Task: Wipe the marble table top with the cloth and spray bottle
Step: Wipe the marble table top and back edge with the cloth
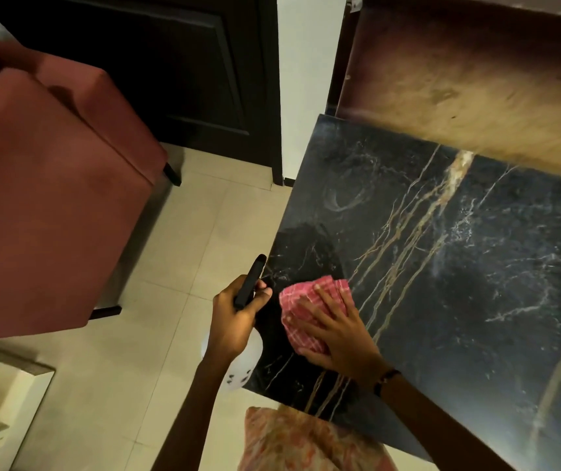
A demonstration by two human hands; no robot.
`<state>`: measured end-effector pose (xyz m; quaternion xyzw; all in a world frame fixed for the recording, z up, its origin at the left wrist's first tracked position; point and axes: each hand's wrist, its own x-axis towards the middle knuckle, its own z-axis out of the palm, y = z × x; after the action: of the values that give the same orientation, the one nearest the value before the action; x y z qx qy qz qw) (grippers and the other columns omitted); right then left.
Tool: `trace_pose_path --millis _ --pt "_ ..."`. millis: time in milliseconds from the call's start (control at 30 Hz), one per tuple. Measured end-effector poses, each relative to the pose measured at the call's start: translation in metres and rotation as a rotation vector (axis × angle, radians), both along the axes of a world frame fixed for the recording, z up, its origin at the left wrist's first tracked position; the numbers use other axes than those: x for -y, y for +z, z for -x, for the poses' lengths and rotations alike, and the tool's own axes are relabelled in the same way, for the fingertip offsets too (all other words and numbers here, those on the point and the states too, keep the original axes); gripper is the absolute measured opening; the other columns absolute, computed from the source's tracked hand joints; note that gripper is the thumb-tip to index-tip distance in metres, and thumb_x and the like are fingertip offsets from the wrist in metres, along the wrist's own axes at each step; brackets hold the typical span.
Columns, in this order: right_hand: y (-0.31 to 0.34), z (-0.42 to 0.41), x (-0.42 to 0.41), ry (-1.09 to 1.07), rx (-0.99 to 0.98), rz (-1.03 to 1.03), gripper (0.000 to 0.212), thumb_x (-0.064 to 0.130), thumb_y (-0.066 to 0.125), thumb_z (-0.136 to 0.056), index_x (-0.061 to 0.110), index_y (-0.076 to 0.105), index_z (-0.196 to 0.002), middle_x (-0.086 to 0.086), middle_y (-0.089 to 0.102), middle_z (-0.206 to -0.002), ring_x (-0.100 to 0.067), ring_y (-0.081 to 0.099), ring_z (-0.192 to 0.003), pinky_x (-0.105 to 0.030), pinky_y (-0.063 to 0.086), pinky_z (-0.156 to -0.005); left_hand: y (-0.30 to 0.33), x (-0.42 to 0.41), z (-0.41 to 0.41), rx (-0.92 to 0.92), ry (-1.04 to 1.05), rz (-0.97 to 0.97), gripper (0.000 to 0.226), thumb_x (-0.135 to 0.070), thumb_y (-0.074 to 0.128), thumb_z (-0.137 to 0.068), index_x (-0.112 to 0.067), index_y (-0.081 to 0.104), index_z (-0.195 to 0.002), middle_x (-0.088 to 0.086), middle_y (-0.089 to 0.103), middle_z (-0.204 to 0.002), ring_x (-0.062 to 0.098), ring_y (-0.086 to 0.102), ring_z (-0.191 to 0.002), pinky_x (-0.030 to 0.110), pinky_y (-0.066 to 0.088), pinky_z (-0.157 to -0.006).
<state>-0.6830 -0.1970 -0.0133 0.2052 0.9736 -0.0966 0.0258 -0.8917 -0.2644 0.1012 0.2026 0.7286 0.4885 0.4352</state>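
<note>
Near the table (442, 266) corner, the cloth (306, 300) is pressed flat under the spread right hand (337, 329), the spray bottle (248, 283) gripped by the left hand (231, 321), most marble seemingly left unwiped.

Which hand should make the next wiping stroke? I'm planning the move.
Right. The right hand already lies flat on the cloth on the table; the left hand grips the spray bottle.

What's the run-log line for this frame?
phase: wiping | right hand: flat on red checked cloth, marble table top near corner | left hand: grip on spray bottle off edge
</note>
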Motion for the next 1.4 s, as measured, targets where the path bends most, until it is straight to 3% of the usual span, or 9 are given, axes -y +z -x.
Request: trace_pose_path --millis 167,367,467,700,867,1033,1200,1267,1400 --pt "-0.002 0.017 -0.087 -0.207 0.043 -0.042 0.069 0.07 0.03 -0.088 0.037 0.021 -0.148 -0.005 0.02 -0.159 -0.034 0.007 -0.147 -0.067 0.009 -0.112 -0.007 -0.018 0.001 -0.033 -0.013 -0.017 0.009 -0.004 0.065 -0.083 0.002 0.063 -0.09 0.004 0.059 -0.069 0.004 0.051 -0.041 0.008 0.037 -0.047" --pt "-0.002 0.121 -0.151 -0.359 0.047 -0.024 0.07 0.068 0.042 -0.081 0.036 0.037 -0.143 -0.005 0.027 -0.157 -0.039 0.016 -0.144 -0.071 0.004 -0.108 -0.01 -0.038 0.003 -0.008 0.016 -0.019 0.007 -0.001 0.063 -0.084 0.003 0.062 -0.09 0.005 0.061 -0.077 0.001 0.052 -0.04 0.005 0.037 -0.047" --pt "-0.003 0.125 -0.127 -0.32 -0.036 -0.031 0.066 0.067 0.039 -0.087 0.033 0.035 -0.144 -0.005 0.027 -0.157 -0.038 0.013 -0.145 -0.069 -0.001 -0.11 -0.008 -0.049 0.003 -0.015 0.01 -0.017 0.009 -0.001 0.063 -0.084 0.006 0.061 -0.089 0.006 0.058 -0.071 0.001 0.049 -0.038 0.006 0.035 -0.045" --pt "-0.003 0.016 -0.081 0.042 -0.055 -0.016 0.063 0.068 0.033 -0.09 0.041 0.028 -0.147 0.001 0.025 -0.158 -0.034 0.017 -0.146 -0.067 0.019 -0.11 -0.006 -0.079 0.001 -0.001 -0.005 -0.027 0.011 -0.002 0.064 -0.083 0.007 0.061 -0.089 0.015 0.058 -0.073 0.005 0.038 -0.035 0.012 0.033 -0.041" --pt "-0.005 0.023 -0.163 -0.197 0.019 -0.048 0.066 0.071 0.018 -0.09 0.038 0.024 -0.147 -0.003 0.022 -0.159 -0.033 0.006 -0.147 -0.066 0.009 -0.113 -0.01 -0.098 0.003 0.003 -0.017 -0.016 0.011 -0.003 0.065 -0.083 0.006 0.062 -0.088 0.015 0.056 -0.07 0.006 0.039 -0.033 0.012 0.033 -0.04" --pt "-0.002 0.108 -0.226 -0.37 0.015 -0.009 0.071 0.07 0.032 -0.082 0.034 0.037 -0.143 -0.006 0.028 -0.156 -0.039 0.015 -0.144 -0.072 0.009 -0.108 -0.009 -0.115 0.007 -0.007 -0.038 -0.035 0.007 -0.002 0.064 -0.084 0.003 0.062 -0.087 0.007 0.059 -0.071 0.002 0.049 -0.037 0.007 0.037 -0.045" --pt "-0.003 0.139 -0.202 -0.22 -0.095 -0.026 0.067 0.067 0.02 -0.091 0.03 0.038 -0.144 -0.005 0.029 -0.156 -0.037 0.015 -0.145 -0.07 0.013 -0.11 -0.011 -0.13 0.011 -0.021 -0.046 -0.019 0.009 -0.003 0.065 -0.083 0.004 0.06 -0.087 -0.008 0.046 -0.043 0.006 0.034 -0.033 0.017 0.03 -0.039" --pt "-0.007 0.115 -0.178 -0.117 -0.113 -0.022 0.065 0.066 0.029 -0.091 0.032 0.033 -0.146 -0.002 0.024 -0.158 -0.032 0.009 -0.147 -0.067 0.01 -0.112 -0.011 -0.135 0.011 -0.007 -0.038 -0.011 0.011 -0.001 0.064 -0.083 0.006 0.059 -0.09 -0.007 0.042 -0.04 0.007 0.03 -0.033 0.019 0.027 -0.038" --pt "-0.012 0.052 -0.194 -0.068 -0.089 -0.079 0.063 0.069 0.031 -0.09 0.041 0.024 -0.146 0.003 0.014 -0.158 -0.031 0.005 -0.147 -0.067 0.01 -0.112 -0.006 -0.145 0.012 0.012 -0.036 -0.025 0.01 -0.005 0.064 -0.084 0.003 0.062 -0.089 0.01 0.055 -0.066 0.007 0.032 -0.034 0.019 0.027 -0.037"
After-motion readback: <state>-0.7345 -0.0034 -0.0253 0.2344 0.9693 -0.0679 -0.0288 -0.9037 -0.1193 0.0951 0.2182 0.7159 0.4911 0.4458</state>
